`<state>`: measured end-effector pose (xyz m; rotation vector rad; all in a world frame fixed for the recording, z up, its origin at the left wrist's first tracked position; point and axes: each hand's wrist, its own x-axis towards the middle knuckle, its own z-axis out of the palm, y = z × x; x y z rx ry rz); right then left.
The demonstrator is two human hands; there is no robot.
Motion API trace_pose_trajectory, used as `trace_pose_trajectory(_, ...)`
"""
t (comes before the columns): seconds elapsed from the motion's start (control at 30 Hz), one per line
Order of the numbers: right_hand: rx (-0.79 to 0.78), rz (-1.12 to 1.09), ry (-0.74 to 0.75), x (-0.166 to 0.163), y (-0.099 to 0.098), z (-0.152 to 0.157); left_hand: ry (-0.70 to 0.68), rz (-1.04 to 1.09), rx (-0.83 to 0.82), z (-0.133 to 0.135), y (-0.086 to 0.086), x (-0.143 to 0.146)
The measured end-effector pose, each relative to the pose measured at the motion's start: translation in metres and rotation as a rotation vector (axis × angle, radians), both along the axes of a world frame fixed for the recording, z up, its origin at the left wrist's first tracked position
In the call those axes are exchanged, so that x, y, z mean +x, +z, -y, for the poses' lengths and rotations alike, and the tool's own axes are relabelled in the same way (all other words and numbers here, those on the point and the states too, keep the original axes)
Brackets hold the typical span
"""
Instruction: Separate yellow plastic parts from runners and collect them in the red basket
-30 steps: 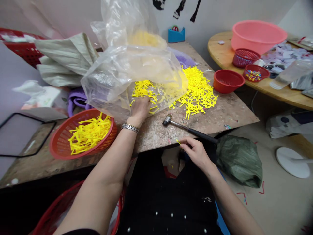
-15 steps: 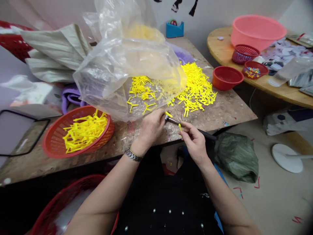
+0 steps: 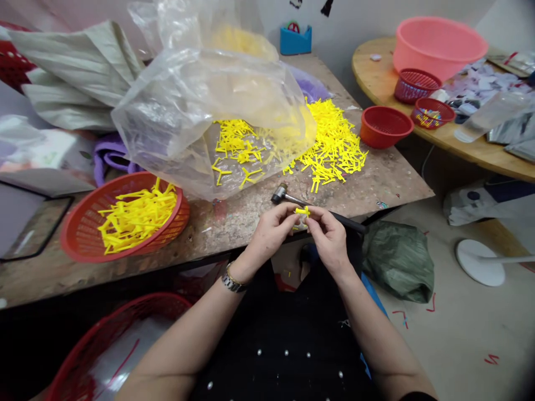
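Note:
My left hand point(image 3: 271, 231) and my right hand point(image 3: 328, 234) meet at the table's front edge, both pinched on a small yellow plastic piece point(image 3: 301, 211) held between their fingertips. A small hammer point(image 3: 281, 194) lies on the table just behind them, its black handle running right. Farther back, a pile of yellow plastic pieces point(image 3: 330, 145) spreads over the table, partly under a big clear plastic bag point(image 3: 200, 106). A red basket point(image 3: 83, 234) to the left holds more yellow pieces point(image 3: 134, 214).
A small red bowl point(image 3: 384, 125) stands at the table's right corner. A round wooden table point(image 3: 376, 83) at the right carries a pink basin point(image 3: 438, 44) and small red baskets. A green bag point(image 3: 397, 259) lies on the floor. Another red basket point(image 3: 79, 362) sits lower left.
My left hand left the pile under the bag and came back to the table's front edge. It met my right hand there, and both now pinch one yellow piece.

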<state>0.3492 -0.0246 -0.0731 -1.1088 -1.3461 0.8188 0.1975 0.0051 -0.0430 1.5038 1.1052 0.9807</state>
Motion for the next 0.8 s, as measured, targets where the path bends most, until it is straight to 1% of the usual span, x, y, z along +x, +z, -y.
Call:
trace_pose_trajectory(0.1, 0.008, -0.004, 0.001, 0.0017, 0.0007, 0.0014, -0.021, 0.126, -0.154, 0.0014, -0.0004, 0.0023)
trace_pose_trajectory(0.23, -0.006, 0.015, 0.014, 0.0031, -0.0017, 0.0027, -0.024, 0.189, -0.201, 0.0032, -0.0031, 0.0046)
trace_pose_trajectory(0.37, -0.019, 0.020, 0.007, 0.0047, -0.0038, 0.0043, -0.030, 0.153, -0.152, 0.0043, -0.0057, 0.0044)
trace_pose_trajectory(0.57, -0.025, 0.057, -0.042, 0.0092, -0.0036, 0.0072, 0.022, 0.059, -0.046, 0.0055, -0.0063, 0.0018)
trace_pose_trajectory(0.8, 0.033, 0.133, -0.065, 0.0101, -0.0057, 0.0087, 0.048, -0.005, 0.012, 0.0080, -0.0049, 0.0023)
